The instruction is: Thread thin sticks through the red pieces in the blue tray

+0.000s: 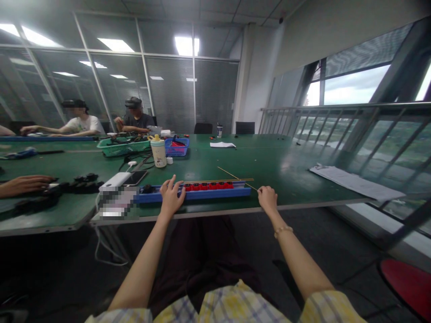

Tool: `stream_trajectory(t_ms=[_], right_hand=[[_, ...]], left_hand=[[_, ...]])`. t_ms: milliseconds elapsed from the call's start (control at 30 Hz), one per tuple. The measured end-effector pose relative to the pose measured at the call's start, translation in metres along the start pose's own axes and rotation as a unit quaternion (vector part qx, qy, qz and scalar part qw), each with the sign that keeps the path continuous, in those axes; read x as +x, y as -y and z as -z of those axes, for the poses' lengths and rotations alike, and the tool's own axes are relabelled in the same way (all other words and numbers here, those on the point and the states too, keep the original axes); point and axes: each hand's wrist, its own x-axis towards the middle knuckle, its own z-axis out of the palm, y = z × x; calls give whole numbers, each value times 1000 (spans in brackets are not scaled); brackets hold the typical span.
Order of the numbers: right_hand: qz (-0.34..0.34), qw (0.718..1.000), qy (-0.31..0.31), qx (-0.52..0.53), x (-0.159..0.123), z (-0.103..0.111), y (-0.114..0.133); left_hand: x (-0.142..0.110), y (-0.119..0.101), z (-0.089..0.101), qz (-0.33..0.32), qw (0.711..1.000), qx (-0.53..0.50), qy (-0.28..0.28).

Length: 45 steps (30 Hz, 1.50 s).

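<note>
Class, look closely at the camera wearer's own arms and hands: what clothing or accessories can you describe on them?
Both sleeves are short, in a yellow, pale and grey-blue check. The right wrist wears a bracelet of pale, rounded beads; the left wrist shows none. Neither the left hand nor the right hand has a glove. Any rings are too small to tell.

The only view comes from a camera on the person's head, facing forward and tipped down over the green table (262, 166). The forearms and the blue tray (215, 194) sit close beneath it; the glass partition (171, 89) is well beyond. The railing (346, 107) and windows (353, 85) fall on its right side.
</note>
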Motion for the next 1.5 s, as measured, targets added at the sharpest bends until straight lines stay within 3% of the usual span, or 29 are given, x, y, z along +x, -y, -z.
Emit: stream_trajectory(t_ms=[300, 800, 1033, 1167, 1233, 1367, 1500], right_hand=[[-26, 999, -30, 20, -1, -2, -7], [-25, 1000, -18, -8, 3, -3, -11], [-86, 991, -7, 104, 16, -1, -11], [42, 974, -155, 159, 24, 8, 19], [115, 958, -198, 170, 24, 11, 38], [198, 946, -214, 146, 13, 9, 63], [251, 945, -177, 110, 6, 3, 64]], left_hand=[[-1, -3, 0, 2, 1000, 4, 0], [-1, -2, -2, 6, 1000, 15, 8], [-1, -2, -2, 10, 1000, 14, 20], [-1, -2, -2, 5, 1000, 6, 19], [-2, -2, -1, 2, 1000, 2, 21], [-1, -2, 0, 1, 1000, -1, 20], [-1, -2, 1, 1, 1000, -2, 22]])
